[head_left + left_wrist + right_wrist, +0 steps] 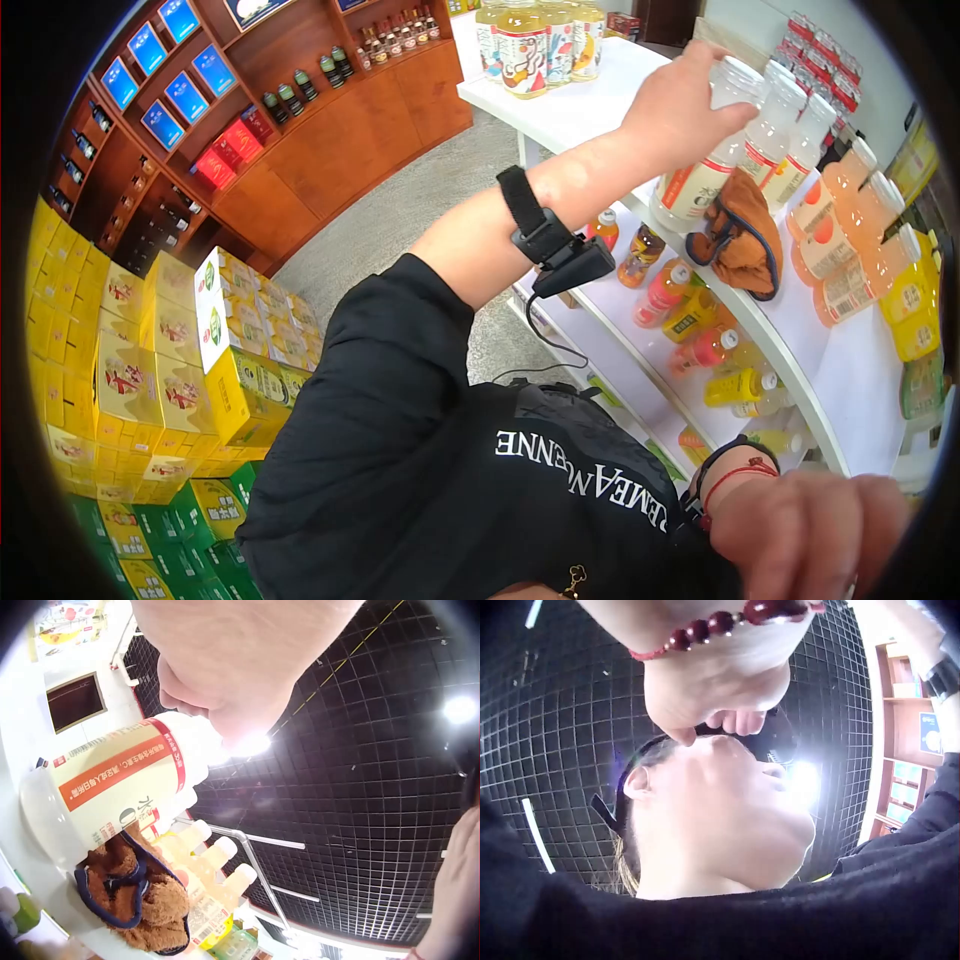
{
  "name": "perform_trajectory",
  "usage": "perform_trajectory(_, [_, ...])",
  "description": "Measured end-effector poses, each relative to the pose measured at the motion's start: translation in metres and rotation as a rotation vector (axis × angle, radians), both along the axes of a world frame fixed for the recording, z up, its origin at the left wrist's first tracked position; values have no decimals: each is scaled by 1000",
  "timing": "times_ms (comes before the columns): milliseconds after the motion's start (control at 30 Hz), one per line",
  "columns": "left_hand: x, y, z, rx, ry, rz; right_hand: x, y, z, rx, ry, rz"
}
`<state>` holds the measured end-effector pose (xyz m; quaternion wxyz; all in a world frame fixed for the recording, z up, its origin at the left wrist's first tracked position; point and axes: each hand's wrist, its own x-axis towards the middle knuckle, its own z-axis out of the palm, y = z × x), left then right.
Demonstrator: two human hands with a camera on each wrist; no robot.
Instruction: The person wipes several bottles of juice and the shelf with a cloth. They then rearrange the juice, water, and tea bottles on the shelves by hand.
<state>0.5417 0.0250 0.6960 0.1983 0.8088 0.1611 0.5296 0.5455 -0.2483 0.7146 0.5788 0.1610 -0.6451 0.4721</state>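
Observation:
My left hand (685,112) reaches over a white shelf top and grips a clear-necked bottle (688,196) near its cap, thumb and fingers on opposite sides. In the left wrist view, that hand (225,667) covers part of the top of the bottle (116,780), whose label is cream and orange. A brown cloth with dark blue edging (750,235) lies against the bottle's base. Raised close to the head camera, my right hand (810,530) is blurred. The right wrist view has this hand (720,690) at the forehead, fingers bent beside a dark device; their contact is unclear.
Similar bottles (775,130) stand close behind the gripped one, with pink-orange bottles (845,235) to the right. More bottles (520,55) occupy the shelf's far end. Drinks (665,290) fill lower shelves beneath the curved edge. Yellow cartons (130,380) are stacked at left.

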Motion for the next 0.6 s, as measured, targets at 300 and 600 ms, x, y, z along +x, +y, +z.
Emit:
perform_trajectory(300, [-1, -7, 5, 12, -30, -126, -31, -1, -4, -20, 57, -16])
perform_trajectory(600, [-7, -9, 7, -61, -6, -137, -63, 9, -11, -84, 165, 28])
